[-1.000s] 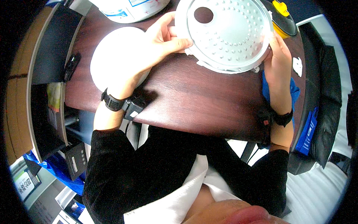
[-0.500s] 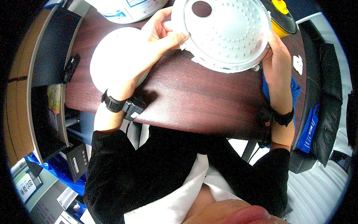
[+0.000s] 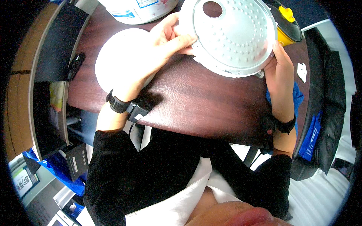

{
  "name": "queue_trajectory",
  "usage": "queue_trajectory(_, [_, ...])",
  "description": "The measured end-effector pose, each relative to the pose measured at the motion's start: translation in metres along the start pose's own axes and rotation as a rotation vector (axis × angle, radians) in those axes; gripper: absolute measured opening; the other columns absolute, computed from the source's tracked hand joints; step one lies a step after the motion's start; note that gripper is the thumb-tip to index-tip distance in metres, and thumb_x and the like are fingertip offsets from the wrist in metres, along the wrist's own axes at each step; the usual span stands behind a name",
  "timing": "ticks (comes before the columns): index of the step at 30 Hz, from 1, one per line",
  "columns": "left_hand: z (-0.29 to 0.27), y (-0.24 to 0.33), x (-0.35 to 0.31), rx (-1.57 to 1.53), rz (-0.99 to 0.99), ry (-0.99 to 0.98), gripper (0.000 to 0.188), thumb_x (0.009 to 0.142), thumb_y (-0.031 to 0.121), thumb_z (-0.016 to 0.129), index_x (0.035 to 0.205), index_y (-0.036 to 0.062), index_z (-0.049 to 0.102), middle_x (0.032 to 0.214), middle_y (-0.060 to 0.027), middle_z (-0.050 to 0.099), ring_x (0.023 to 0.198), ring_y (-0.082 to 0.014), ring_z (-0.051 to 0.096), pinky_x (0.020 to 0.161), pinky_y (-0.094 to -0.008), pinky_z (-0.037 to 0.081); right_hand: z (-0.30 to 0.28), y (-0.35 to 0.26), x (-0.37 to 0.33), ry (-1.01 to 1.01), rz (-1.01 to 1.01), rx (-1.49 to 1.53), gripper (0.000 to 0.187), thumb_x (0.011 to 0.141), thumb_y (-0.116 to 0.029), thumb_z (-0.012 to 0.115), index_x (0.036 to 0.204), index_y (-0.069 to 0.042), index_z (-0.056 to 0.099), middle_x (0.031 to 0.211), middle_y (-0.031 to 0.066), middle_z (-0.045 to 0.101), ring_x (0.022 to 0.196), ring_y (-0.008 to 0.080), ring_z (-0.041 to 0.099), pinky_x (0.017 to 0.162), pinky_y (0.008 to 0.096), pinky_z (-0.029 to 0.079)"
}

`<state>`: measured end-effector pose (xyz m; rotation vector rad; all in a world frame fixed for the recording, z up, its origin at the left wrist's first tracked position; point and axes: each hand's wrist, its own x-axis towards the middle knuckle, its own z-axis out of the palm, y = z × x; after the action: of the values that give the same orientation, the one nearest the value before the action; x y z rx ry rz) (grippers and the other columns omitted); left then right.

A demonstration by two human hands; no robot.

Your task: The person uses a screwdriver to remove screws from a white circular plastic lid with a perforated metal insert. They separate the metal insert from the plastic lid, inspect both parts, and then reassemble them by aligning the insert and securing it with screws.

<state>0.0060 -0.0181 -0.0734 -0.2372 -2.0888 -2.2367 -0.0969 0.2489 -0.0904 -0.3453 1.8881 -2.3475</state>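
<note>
A round silver-grey lid [image 3: 233, 45], studded with small raised dots and pierced by one round hole near its far left, is held tilted above the brown table [image 3: 196, 101]. My left hand [image 3: 162, 49] grips its left rim, thumb on top and fingers curled beneath. On the opposite side my right hand [image 3: 279, 67] holds the right rim, its thumb along the edge and the other fingers partly hidden. A small tab or fitting pokes out from the lid's near right edge. Under my left wrist and hand lies a smooth white round thing [image 3: 113, 60], overexposed, its kind unclear.
A white tub [image 3: 151, 13] with blue markings stands at the far left. Behind my right hand is a yellow container [image 3: 286, 37] with a black top. A blue cloth [image 3: 298, 96] lies beside my right forearm, with a crumpled white tissue [image 3: 301, 71] farther right.
Lid and hands appear slightly farther right and lower in the picture, though the surroundings have shifted somewhat too. Both hands keep their hold on the rim.
</note>
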Motion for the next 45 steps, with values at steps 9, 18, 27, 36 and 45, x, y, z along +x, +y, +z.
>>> queue_trajectory(9, [-0.004, -0.004, 0.002, -0.204, -0.005, 0.04, 0.049, 0.093, 0.027, 0.055, 0.131, 0.0, 0.041, 0.104, -0.003, 0.06, 0.09, -0.008, 0.058, 0.076, -0.0242, 0.051, 0.007, -0.001, -0.005, 0.005, 0.159, 0.262, 0.032, 0.095, -0.017, 0.047, 0.12, 0.002, 0.05, 0.116, 0.0113, 0.056, 0.11, 0.0187, 0.053, 0.096, 0.0326, 0.041])
queue_trajectory(18, [-0.004, 0.002, -0.001, 0.065, -0.006, 0.042, 0.048, 0.09, 0.022, 0.058, 0.13, 0.0005, 0.042, 0.107, -0.0016, 0.06, 0.092, -0.0059, 0.056, 0.074, -0.0207, 0.049, 0.018, -0.003, -0.01, 0.013, 0.16, 0.292, 0.034, 0.095, -0.015, 0.046, 0.123, 0.004, 0.047, 0.122, 0.0147, 0.054, 0.114, 0.0219, 0.052, 0.099, 0.0368, 0.04])
queue_trajectory(27, [-0.004, 0.004, 0.0, -0.092, 0.025, 0.001, 0.054, 0.088, 0.021, 0.062, 0.132, -0.0001, 0.038, 0.103, -0.0069, 0.06, 0.089, -0.0095, 0.058, 0.079, -0.0239, 0.05, 0.017, -0.001, -0.011, 0.021, 0.181, 0.334, 0.035, 0.097, -0.017, 0.045, 0.123, 0.006, 0.044, 0.124, 0.0163, 0.052, 0.114, 0.0232, 0.052, 0.1, 0.038, 0.041])
queue_trajectory(36, [0.003, 0.006, 0.001, -0.087, 0.026, 0.047, 0.065, 0.086, 0.013, 0.065, 0.139, 0.0005, 0.029, 0.106, -0.0044, 0.06, 0.089, -0.0079, 0.056, 0.078, -0.0219, 0.046, 0.018, -0.004, -0.014, 0.046, 0.142, 0.365, 0.034, 0.097, -0.015, 0.047, 0.123, 0.006, 0.041, 0.123, 0.0166, 0.051, 0.114, 0.0225, 0.051, 0.101, 0.0372, 0.04])
queue_trajectory(45, [0.006, 0.005, 0.001, -0.015, -0.008, 0.236, 0.054, 0.093, 0.021, 0.057, 0.137, 0.0007, 0.035, 0.107, -0.0056, 0.061, 0.087, -0.0074, 0.055, 0.074, -0.0206, 0.044, 0.022, 0.0, -0.017, 0.001, 0.153, 0.351, 0.036, 0.095, -0.013, 0.051, 0.124, 0.005, 0.04, 0.12, 0.0141, 0.053, 0.113, 0.021, 0.052, 0.1, 0.0374, 0.041])
